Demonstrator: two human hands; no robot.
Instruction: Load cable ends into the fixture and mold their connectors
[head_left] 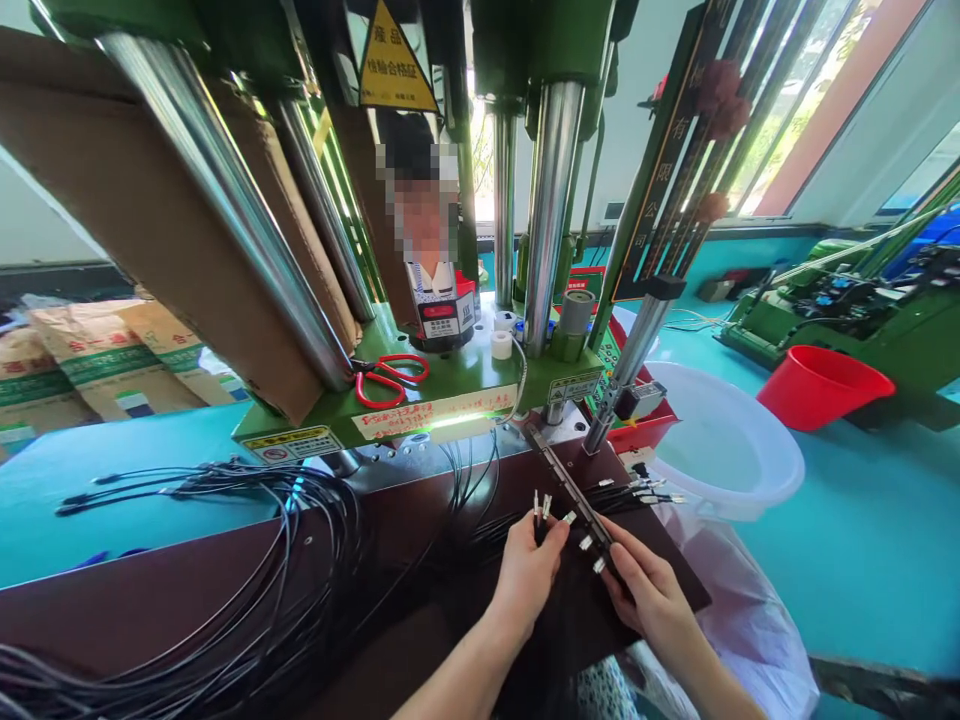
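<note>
Several black cables with silver metal plug ends [541, 505] are pinched between the thumb and fingers of my left hand [525, 570]. One of these plugs points toward the side of a long, narrow metal bar with slots [568, 485]. My right hand [649, 585] grips the near end of this bar, thumb on top, and it slants away toward the machine. Two silver connectors [592, 555] stick out along the bar's near left edge, close to my right fingertips. Beyond my right hand lies a bunch of cables with silver plugs [645, 493] on the dark brown table [409, 560].
A green press with steel columns [551, 200] rises behind the table. Red-handled scissors [390, 380] lie on its plate. Looped black cables [300, 560] cover the table's left. A white tub [780, 470] and red bucket [821, 385] stand right. A person [435, 280] is behind the press.
</note>
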